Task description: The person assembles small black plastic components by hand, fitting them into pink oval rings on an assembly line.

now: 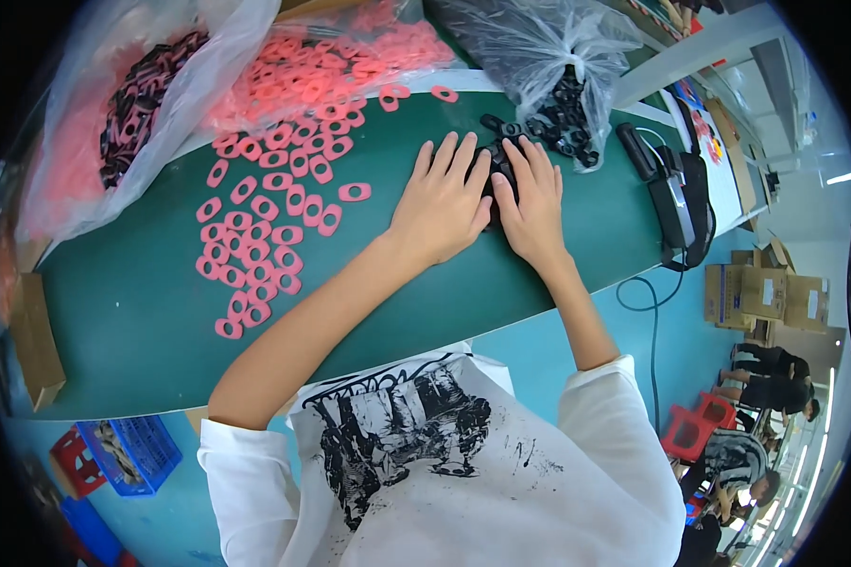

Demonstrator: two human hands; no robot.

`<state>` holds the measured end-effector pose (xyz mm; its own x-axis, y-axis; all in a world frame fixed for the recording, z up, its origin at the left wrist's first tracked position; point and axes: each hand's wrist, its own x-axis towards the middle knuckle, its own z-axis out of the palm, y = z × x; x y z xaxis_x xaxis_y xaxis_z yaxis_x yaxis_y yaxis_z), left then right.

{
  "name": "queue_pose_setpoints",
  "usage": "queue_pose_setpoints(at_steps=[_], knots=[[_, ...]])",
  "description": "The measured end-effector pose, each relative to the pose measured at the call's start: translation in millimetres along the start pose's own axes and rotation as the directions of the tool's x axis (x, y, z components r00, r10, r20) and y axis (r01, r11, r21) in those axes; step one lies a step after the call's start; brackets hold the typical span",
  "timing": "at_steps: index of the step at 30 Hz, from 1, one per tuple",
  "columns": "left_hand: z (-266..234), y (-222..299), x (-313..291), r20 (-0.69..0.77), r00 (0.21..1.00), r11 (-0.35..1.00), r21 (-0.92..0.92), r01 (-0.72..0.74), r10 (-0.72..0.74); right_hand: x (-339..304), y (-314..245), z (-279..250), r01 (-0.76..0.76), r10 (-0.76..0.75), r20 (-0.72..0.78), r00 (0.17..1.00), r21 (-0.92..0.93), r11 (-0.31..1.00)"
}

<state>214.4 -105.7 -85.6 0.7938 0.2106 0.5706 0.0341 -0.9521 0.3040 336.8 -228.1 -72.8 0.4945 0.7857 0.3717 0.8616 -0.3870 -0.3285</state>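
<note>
Both hands are lying palm down over the worktop, bracketing a small cluster of black parts. The left hand is covering the cluster's left side, its fingers reaching forward and standing slightly apart. The right hand is flanking it from the right, its fingers also extending with narrow gaps and its thumb pointing in toward the cluster. Neither hand is visibly clamping on a part (what the palms are hiding, I cannot tell).

More black parts are lying just beyond the fingertips, near the mouth of a clear bag. To the left, pink rings are lying loose on the worktop, well apart from the right hand, and thinning out from a bag of the same kind behind them.

The step in hand is seeming, by my judgement, to be gathering or spreading the black parts by hand; one picture isn't settling which. Either way, the next move is calling for light, flat pressure and both hands working evenly, so that the parts aren't scattering toward the pink rings or stacking under the palms.
</note>
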Motion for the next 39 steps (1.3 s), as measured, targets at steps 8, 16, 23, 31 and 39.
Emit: queue_pose_setpoints(at_steps=[8,16,23,31,39], knots=[[-29.8,8.2,-25.1,0.033,0.999,0.998,-0.044,0.037,-0.035,69.9,-32.8,-21.7,0.303,-0.265,-0.156,0.951,0.325,0.896],[-83.7,-0.5,-57.3,0.061,0.994,0.996,0.018,0.090,-0.091,128.4,-19.7,39.5,0.448,-0.457,0.032,0.889,0.142,0.883],[-106.6,-118.6,-20.3,-0.077,0.985,0.957,0.235,0.171,-0.157,122.6,-56.4,14.0,0.292,-0.467,0.303,0.830,0.478,0.829],[-96.9,-140.8,-0.9,-0.104,0.993,0.942,0.325,0.087,-0.055,163.4,-38.1,41.1,0.391,-0.477,0.199,0.856,0.354,0.850],[-148.0,-26.8,-61.2,0.172,0.943,0.867,-0.372,0.330,-0.285,83.5,-83.3,-1.7,0.029,-0.322,0.247,0.914,0.751,0.660]])
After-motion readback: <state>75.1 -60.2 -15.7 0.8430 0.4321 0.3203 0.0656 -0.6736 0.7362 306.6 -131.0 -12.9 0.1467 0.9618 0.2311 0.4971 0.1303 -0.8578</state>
